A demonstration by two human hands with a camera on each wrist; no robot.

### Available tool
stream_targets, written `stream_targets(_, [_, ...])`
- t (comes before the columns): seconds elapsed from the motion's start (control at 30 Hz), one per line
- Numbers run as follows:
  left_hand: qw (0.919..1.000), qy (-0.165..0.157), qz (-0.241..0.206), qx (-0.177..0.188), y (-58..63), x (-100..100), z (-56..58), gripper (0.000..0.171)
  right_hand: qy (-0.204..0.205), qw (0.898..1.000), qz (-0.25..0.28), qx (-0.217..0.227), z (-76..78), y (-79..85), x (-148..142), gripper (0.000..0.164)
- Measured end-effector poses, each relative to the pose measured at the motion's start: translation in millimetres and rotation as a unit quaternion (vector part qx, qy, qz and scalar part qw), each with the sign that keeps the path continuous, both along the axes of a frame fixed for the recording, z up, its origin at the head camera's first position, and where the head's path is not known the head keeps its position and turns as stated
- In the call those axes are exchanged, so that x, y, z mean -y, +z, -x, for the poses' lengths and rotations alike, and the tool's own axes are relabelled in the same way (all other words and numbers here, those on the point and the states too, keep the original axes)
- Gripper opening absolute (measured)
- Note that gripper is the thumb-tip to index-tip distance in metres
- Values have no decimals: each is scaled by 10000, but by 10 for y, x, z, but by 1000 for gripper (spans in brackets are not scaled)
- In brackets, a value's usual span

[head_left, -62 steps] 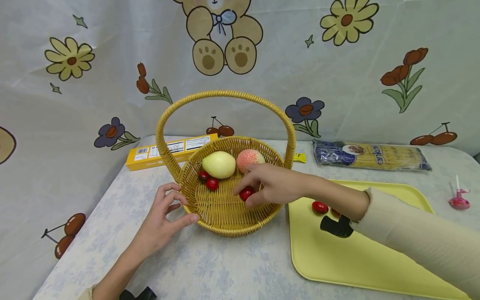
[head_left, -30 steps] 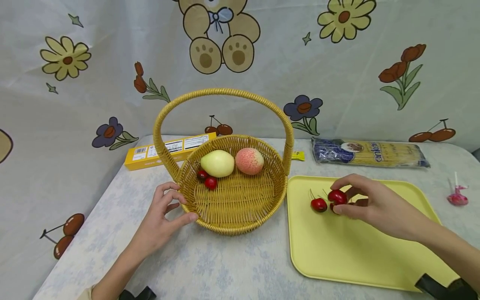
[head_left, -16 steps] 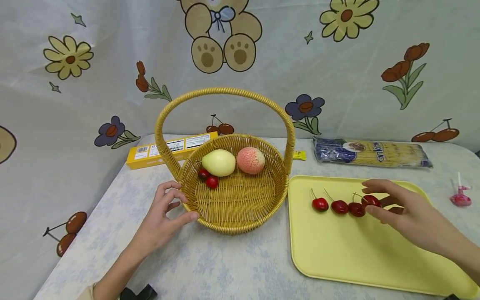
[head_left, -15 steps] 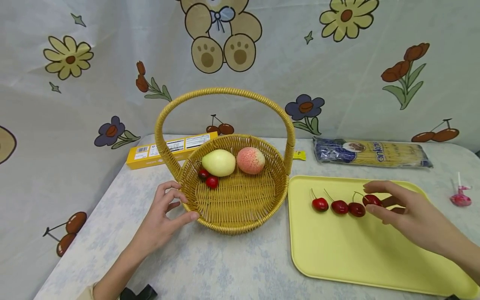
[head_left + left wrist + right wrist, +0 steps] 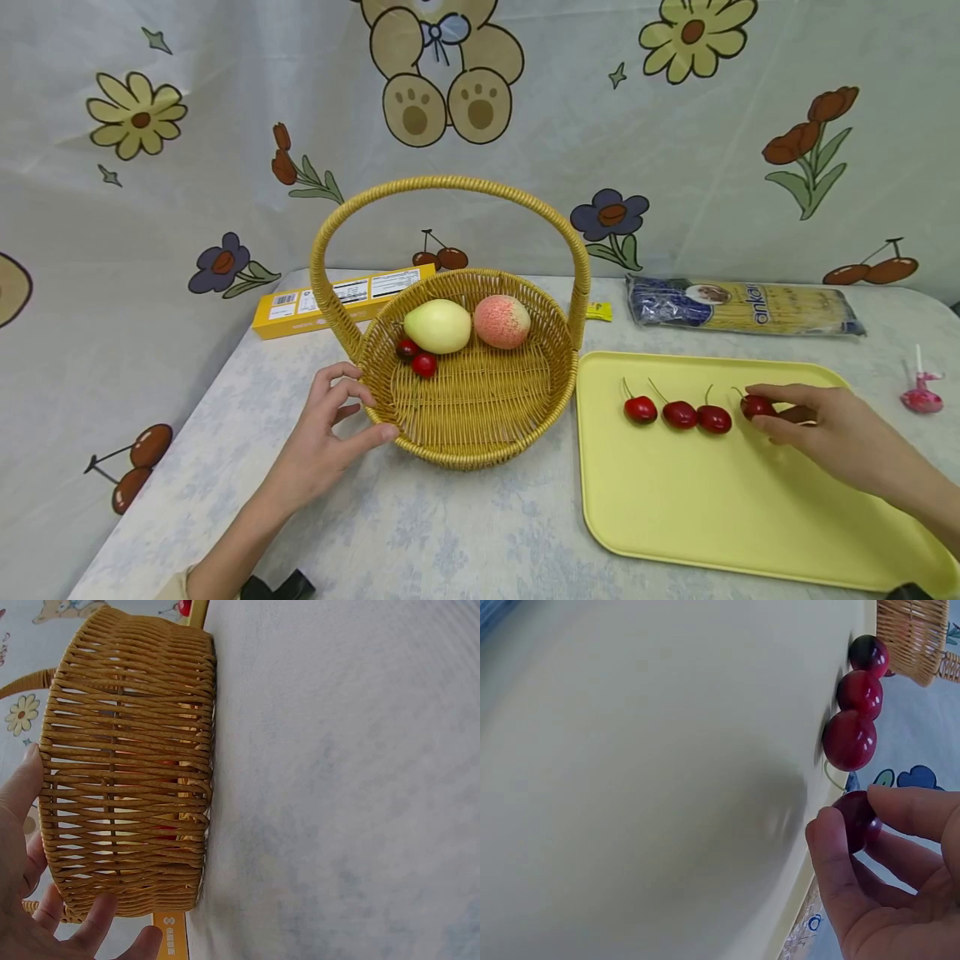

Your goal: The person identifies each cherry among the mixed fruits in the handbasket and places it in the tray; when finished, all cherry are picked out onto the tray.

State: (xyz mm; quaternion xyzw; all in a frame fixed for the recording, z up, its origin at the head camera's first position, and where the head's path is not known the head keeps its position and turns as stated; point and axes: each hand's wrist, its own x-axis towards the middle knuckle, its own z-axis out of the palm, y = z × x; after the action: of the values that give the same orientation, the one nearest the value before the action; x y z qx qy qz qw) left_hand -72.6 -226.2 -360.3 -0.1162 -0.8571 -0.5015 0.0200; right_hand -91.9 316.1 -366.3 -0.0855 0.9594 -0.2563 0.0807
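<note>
My right hand (image 5: 843,433) pinches a dark red cherry (image 5: 855,817) between thumb and fingertips, low over the yellow tray (image 5: 697,500). Three more cherries with stems lie in a row to its left, the middle one (image 5: 679,415) among them. At the wicker basket (image 5: 465,454), my left hand (image 5: 322,442) holds the near left rim; the left wrist view has its thumb at the rim and the other fingers along the woven side. Inside the basket sit a pale yellow pear (image 5: 438,326), a pink peach (image 5: 502,322) and two cherries (image 5: 423,364).
Behind the basket lies a long yellow box (image 5: 300,315). A bag of spaghetti (image 5: 750,308) rests behind the tray, a small yellow packet (image 5: 599,312) beside it. At the far right is a pink lollipop (image 5: 921,396). The basket's tall handle (image 5: 450,183) arches over its opening.
My right hand has carried a cherry from the basket to the tray, then moved right along the row and down to its right end. The left hand has stayed at the basket rim.
</note>
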Motion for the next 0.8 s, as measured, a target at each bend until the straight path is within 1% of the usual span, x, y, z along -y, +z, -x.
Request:
stream_targets(0.07, [10000,2,-2,-3,0,3,-3,29,133,9999,-29,-23,12,-15,-7,41])
stream_targets(0.17, [10000,-19,-22,-14,-4,1,-5,28,214,9997,-60,-42,15,-34,3,40])
stream_targets(0.4, [10000,-31,-46,33,3,-21,-11,28,88,9997,17,236,-12,-76,8,45])
stream_targets(0.63, [10000,-3,-32,6,17,-25,-27,27,130,9993,75,351,-4,-85,6,47])
stream_targets(0.8, [10000,17,-39,29,5,-12,-18,29,165,9989,126,416,-12,-63,-8,49])
